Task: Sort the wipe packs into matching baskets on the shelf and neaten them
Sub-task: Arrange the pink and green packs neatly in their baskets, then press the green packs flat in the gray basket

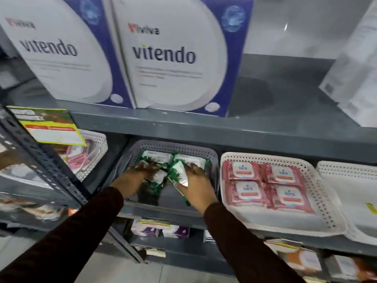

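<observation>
The green-and-white wipe packs [163,162] are heaped unevenly in the grey basket [210,152] on the shelf [265,137]. One tilted pack is gripped by the right hand [195,186]; others are pressed under the curled left hand [130,178]. Right of the grey basket, four pink packs [265,184] are laid flat in a white basket [326,203], with bare floor left at its front.

Two blue-and-white Vitendo boxes [126,52] stand side by side toward the left end of the upper shelf board [265,111]. A white carton [357,78] leans at its right end. A yellow-edged price label [49,127] hangs off the slotted upright [40,160].
</observation>
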Demonstrator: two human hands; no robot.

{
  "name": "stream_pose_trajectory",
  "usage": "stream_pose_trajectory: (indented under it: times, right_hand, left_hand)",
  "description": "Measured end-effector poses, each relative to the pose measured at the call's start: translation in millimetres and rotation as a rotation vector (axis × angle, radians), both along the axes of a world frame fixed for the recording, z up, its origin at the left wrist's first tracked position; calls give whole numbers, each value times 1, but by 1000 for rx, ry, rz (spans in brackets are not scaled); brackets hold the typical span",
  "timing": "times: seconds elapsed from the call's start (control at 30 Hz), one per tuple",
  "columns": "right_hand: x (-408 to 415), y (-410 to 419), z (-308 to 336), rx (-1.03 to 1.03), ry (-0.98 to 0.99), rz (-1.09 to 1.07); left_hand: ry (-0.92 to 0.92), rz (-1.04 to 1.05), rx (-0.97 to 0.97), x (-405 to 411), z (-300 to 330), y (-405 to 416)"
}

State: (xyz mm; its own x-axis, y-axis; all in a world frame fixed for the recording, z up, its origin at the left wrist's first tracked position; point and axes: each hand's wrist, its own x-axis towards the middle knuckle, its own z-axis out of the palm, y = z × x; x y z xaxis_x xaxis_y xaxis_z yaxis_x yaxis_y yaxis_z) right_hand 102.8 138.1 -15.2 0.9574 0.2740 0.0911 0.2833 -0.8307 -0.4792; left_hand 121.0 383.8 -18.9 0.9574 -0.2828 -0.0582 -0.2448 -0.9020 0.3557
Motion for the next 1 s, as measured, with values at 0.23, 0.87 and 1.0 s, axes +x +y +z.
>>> stream_pose_trajectory:
  times: [0.23, 0.87, 1.0]
  right_hand:
    - [9, 26, -19, -249, 101, 1]
    - [53, 46, -11, -174, 47, -67]
    - [60, 62, -40, -344, 118, -58]
  left_hand:
    - [-62, -175, 149, -10, -6, 24]
    - [-145, -40, 15, 45, -13, -8]
    - [-12, -13, 247, 60, -38, -20]
